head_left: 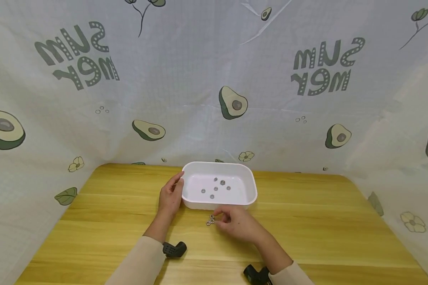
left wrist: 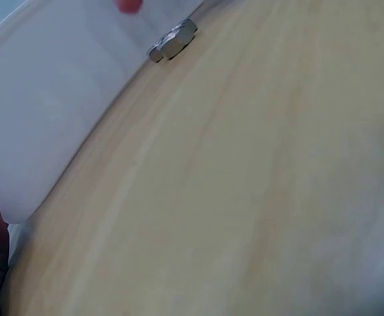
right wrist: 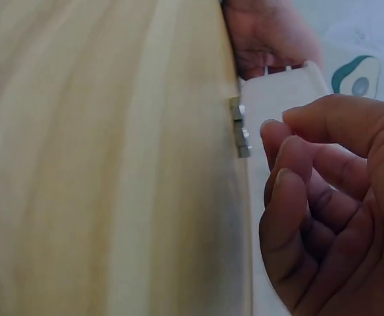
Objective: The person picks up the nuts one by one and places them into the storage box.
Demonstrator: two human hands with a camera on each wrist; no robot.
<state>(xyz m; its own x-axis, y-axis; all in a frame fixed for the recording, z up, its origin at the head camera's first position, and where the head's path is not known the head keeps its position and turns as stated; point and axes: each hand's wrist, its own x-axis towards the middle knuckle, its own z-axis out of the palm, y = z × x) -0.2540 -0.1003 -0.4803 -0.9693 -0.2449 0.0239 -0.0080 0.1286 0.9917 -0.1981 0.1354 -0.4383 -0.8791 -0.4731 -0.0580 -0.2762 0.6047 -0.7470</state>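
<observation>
My left hand [head_left: 170, 196] rests against the left end of a white rectangular tub [head_left: 255, 192], fingers along the outside of its wall. A small metal hex nut [head_left: 208, 223] lies on the table just in front of the tub, grouped with two similar ones. My right hand [head_left: 237, 222] hovers right beside this group, its thumb and index finger bent toward the nuts. In the right wrist view, its fingertips [right wrist: 271, 128] are slightly apart with nothing visible between them. Inside the tub, several more nuts [head_left: 222, 182] lie scattered on the floor.
The wooden table [head_left: 306, 221] extends to both sides of the tub. Behind it hangs a pale cloth [head_left: 185, 87] printed with avocados and lettering. Black wrist devices [head_left: 174, 249] show at both sleeves.
</observation>
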